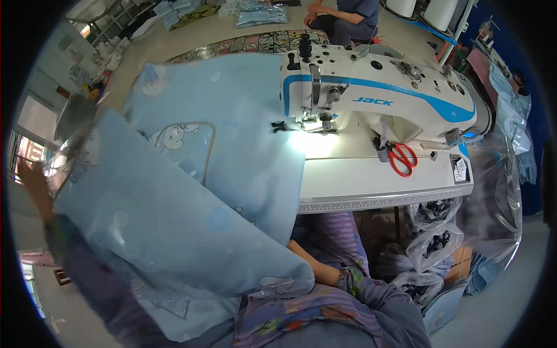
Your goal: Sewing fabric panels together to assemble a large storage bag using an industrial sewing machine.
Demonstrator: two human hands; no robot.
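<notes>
A large light-blue cloth (232,93) with printed cartoon animals spreads over the sewing table and down over my lap. Its near part is folded over itself in a broad diagonal flap (174,232). Out at the far left, my left hand (33,177) is raised beside the cloth's outer edge, its fingers blurred. Low in the middle, my right hand (297,248) reaches under the folded cloth, which hides its fingers. The white and blue sewing machine (377,93) stands to the right, its lamp lit over the needle area next to the cloth's edge.
Red-handled scissors (402,160) lie on the machine bed. A ruler strip (371,201) runs along the table's front edge. Plastic bags (435,246) of dark scraps hang below right. White thread cones (438,14) stand behind the machine. Another person (348,20) sits beyond the table.
</notes>
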